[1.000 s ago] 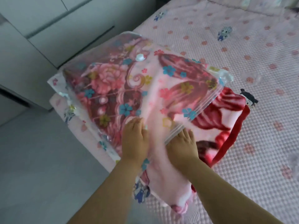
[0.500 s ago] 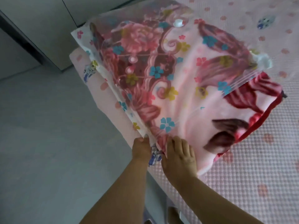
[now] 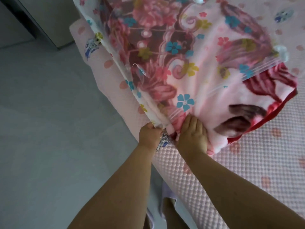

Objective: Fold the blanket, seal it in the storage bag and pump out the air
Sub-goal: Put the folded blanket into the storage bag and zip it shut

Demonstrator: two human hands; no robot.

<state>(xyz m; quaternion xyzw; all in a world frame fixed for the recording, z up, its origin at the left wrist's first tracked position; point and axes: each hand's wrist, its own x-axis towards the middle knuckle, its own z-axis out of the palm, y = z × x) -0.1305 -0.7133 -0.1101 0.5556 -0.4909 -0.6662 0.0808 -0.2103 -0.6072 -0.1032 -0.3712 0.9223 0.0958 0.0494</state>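
Note:
A folded pink and red floral blanket [image 3: 257,103] lies on the bed, most of it inside a clear storage bag [image 3: 173,47] printed with small blue and yellow flowers. The blanket's red-edged end sticks out past the bag's zip strip [image 3: 264,67], where a white slider clip [image 3: 283,52] sits. A white round valve [image 3: 199,0] shows at the top edge. My left hand [image 3: 149,135] pinches the bag's near corner at the bed edge. My right hand [image 3: 192,134] presses flat, fingers together, on the blanket's near corner.
The bed [image 3: 231,171] has a pink quilted cover with dots and small blue prints; its edge runs diagonally from upper left to lower right. Grey floor [image 3: 49,129] lies to the left. A pale cabinet [image 3: 54,22] stands at upper left. My feet are below the bed edge.
Both hands slid from the middle of the bag's opening toward its near corner at the bed edge. The left hand took hold of the bag's corner; the view dipped lower and closer.

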